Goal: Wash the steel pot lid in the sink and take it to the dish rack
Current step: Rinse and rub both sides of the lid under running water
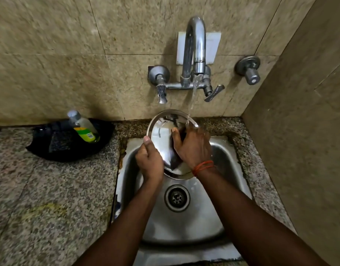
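Holding the lid (pixel 161 141) tilted over the sink (pixel 219 150), the left hand (pixel 149 160) grips its left edge. The right hand (pixel 192 148) lies flat on it, fingers (pixel 176 135) spread, nearer the water (pixel 192 100).

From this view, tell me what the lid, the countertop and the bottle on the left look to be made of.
Lid: polished steel, going by its mirror-like reflections.
Countertop: looks like speckled granite, grainy grey and black; the finish is hard to judge through the blur.
Bottle: probably clear plastic, see-through body with a yellow-green label and grey cap.
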